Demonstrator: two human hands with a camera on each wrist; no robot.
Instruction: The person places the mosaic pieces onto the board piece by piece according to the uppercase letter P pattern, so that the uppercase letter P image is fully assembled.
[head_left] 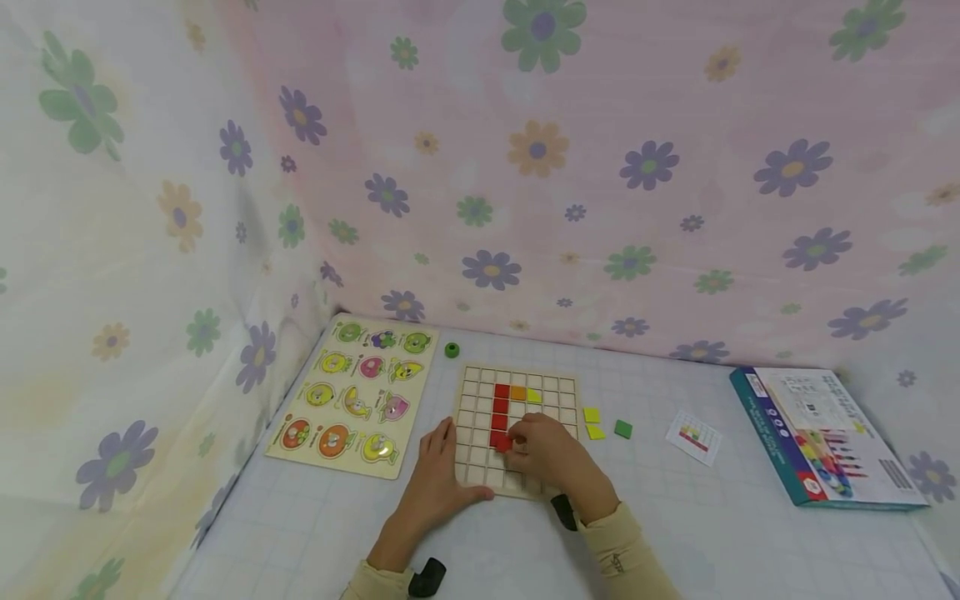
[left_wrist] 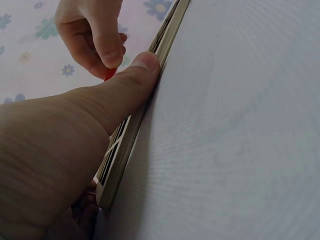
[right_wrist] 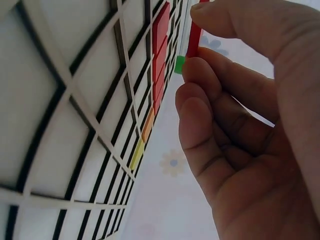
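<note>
A wooden grid board [head_left: 550,385] lies on the table with a column of several red square tiles [head_left: 500,406] set in its cells. An orange tile [head_left: 517,393] and a yellow tile [head_left: 534,396] sit beside the top of that column. Between thumb and fingers, my right hand [head_left: 555,454] pinches another red tile [right_wrist: 194,40], tilted on edge over the board near the column's lower end. My left hand [head_left: 438,479] rests at the board's near left corner, fingers straight along the left side. Its thumb [left_wrist: 142,67] presses the near edge.
Two loose yellow tiles [head_left: 592,414] and a green tile [head_left: 623,428] lie right of the board. Farther right are a pattern card [head_left: 694,437] and a box [head_left: 832,437]. A fruit puzzle [head_left: 348,396] lies left, near a small green ring [head_left: 452,350].
</note>
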